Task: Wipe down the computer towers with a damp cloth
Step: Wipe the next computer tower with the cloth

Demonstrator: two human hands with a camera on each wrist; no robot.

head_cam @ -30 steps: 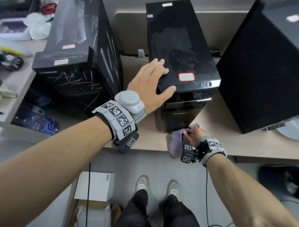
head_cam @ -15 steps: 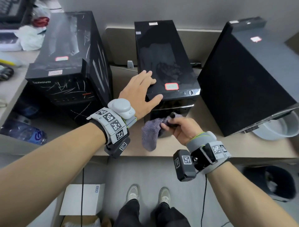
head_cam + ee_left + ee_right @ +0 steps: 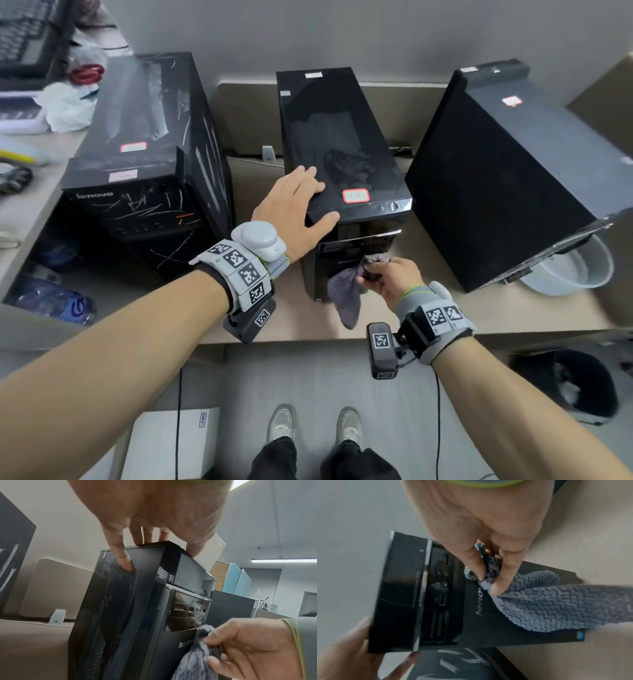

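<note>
Three black computer towers stand on the desk: a scratched left tower (image 3: 144, 137), a glossy middle tower (image 3: 335, 137) and a matte right tower (image 3: 496, 171). My left hand (image 3: 298, 205) rests flat on the middle tower's top front-left corner, fingers straight, thumb along the front edge. In the left wrist view the left hand (image 3: 154, 513) has one finger down the side of the middle tower (image 3: 120, 615). My right hand (image 3: 390, 277) grips a bunched grey-purple cloth (image 3: 346, 298) against the tower's front panel, below the port strip. The cloth (image 3: 547, 601) hangs loose from the fingers (image 3: 503, 580).
A grey basin (image 3: 575, 270) sits behind the right tower at the edge of the desk (image 3: 445, 311). A water bottle (image 3: 51, 301) lies on a lower shelf at left. On the floor are a black bin (image 3: 575, 383) and a white box (image 3: 171, 442). Clutter fills the far left.
My right hand has carried the cloth up from the foot of the middle tower's front panel to its middle and slightly rightward. The left hand has stayed on the top corner.
</note>
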